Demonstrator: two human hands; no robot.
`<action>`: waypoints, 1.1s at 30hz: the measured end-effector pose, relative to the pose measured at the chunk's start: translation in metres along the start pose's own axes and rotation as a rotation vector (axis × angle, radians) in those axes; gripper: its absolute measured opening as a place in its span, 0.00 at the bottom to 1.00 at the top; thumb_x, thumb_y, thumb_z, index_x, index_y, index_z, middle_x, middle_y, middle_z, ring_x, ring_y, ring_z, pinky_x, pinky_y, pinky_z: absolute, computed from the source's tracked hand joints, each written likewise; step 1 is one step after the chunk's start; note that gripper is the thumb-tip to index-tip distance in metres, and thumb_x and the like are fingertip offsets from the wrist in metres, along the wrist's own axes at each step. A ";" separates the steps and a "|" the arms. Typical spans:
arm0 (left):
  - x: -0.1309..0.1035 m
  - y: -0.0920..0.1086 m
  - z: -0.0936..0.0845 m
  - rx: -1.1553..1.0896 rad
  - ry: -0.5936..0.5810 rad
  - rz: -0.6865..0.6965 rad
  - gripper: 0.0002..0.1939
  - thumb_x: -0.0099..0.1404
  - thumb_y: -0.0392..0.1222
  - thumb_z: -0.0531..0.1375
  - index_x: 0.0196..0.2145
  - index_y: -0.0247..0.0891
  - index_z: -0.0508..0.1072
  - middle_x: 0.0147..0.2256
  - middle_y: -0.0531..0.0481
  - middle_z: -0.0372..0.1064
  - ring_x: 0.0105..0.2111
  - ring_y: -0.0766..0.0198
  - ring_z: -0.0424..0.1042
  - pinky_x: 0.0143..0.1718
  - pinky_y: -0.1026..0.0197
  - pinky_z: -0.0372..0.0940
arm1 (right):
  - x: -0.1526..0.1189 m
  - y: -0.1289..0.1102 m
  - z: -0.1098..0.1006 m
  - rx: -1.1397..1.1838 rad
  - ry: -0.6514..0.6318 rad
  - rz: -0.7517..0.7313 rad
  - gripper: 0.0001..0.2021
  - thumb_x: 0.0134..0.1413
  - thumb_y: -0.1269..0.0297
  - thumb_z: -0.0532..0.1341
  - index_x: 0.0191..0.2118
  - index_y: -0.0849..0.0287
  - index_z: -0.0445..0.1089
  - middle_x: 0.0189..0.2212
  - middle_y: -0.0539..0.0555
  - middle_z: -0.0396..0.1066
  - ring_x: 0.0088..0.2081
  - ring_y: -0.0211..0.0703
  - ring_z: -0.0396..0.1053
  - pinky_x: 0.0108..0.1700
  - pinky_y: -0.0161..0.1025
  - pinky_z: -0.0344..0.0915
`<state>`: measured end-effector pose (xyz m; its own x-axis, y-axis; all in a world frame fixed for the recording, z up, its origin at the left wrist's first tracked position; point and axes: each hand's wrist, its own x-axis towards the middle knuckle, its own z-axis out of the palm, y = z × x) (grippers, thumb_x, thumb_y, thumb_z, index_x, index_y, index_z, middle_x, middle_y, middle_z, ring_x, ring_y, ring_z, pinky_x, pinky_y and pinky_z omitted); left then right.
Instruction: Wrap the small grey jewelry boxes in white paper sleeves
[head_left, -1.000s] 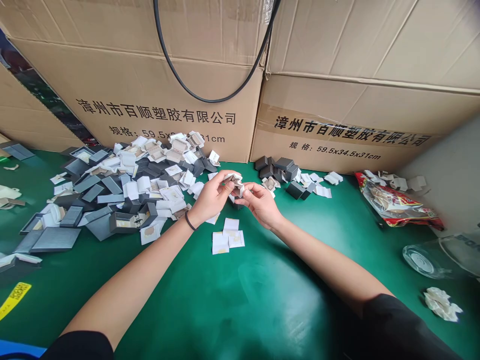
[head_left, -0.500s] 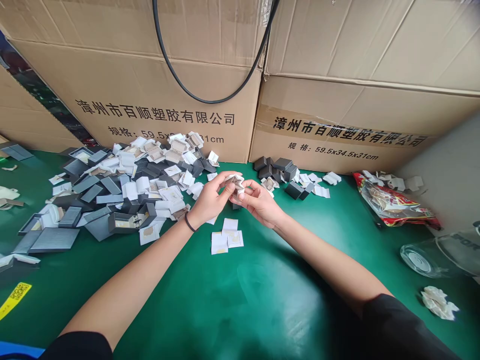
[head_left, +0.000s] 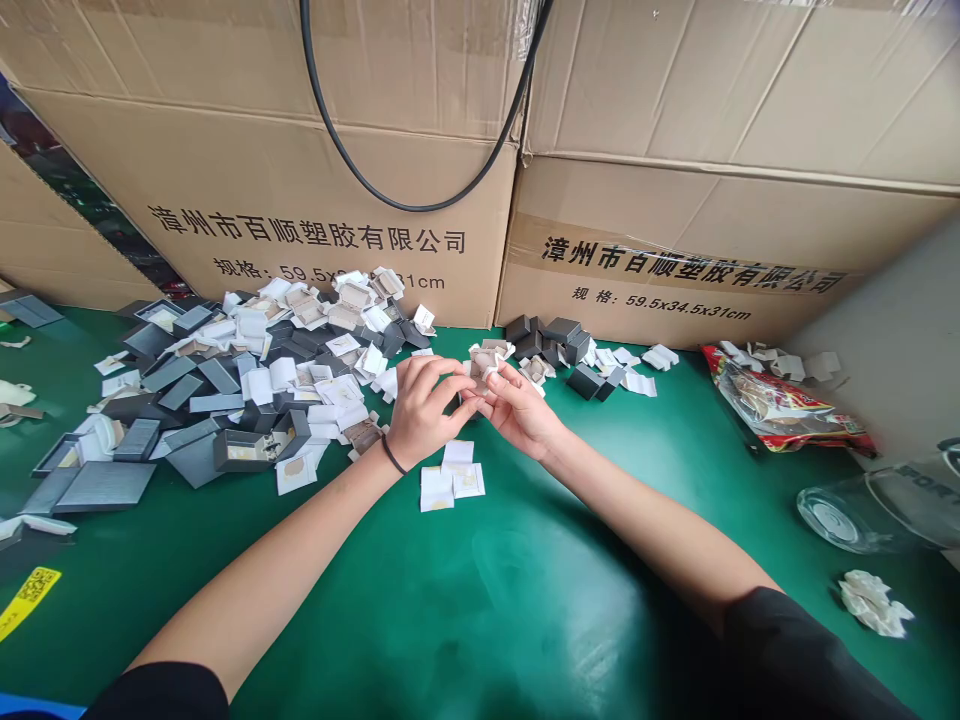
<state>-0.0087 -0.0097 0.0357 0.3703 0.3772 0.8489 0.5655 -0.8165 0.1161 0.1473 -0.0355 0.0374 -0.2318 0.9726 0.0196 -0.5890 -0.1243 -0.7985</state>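
Between my hands, above the green table (head_left: 517,590), is a small crumpled white and beige paper piece (head_left: 489,362). My right hand (head_left: 519,408) grips it between thumb and fingers. My left hand (head_left: 429,405), with a dark band at the wrist, has its fingers curled and pinched at the piece's lower left edge; the fingertips partly hide what they touch. Several flat white paper squares (head_left: 437,488) lie on the table just below my hands.
A big heap of grey boxes and white papers (head_left: 255,390) covers the left. Dark boxes (head_left: 561,338) sit behind my right hand. At the right are a red packet (head_left: 784,405), a glass jar (head_left: 877,510) and crumpled paper (head_left: 875,603). Cartons (head_left: 337,170) stand behind; a black cable hangs down.
The paper piece has shifted slightly right and looks more spread out. My left hand has turned, its fingers now arched, with its fingertips lower on the piece. The view has shifted slightly.
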 end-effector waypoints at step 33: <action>-0.025 -0.030 0.017 -0.308 -0.622 -0.440 0.30 0.54 0.50 0.60 0.53 0.38 0.62 0.37 0.46 0.67 0.39 0.57 0.68 0.36 0.55 0.67 | -0.025 0.011 -0.033 -0.944 0.164 -0.449 0.18 0.45 0.57 0.65 0.42 0.53 0.63 0.39 0.51 0.66 0.39 0.41 0.65 0.46 0.42 0.63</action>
<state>-0.0228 0.0127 0.0026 0.5537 0.7905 0.2618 0.5602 -0.5863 0.5852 0.1724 -0.0546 0.0086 0.0067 0.9149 0.4037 0.2620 0.3880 -0.8837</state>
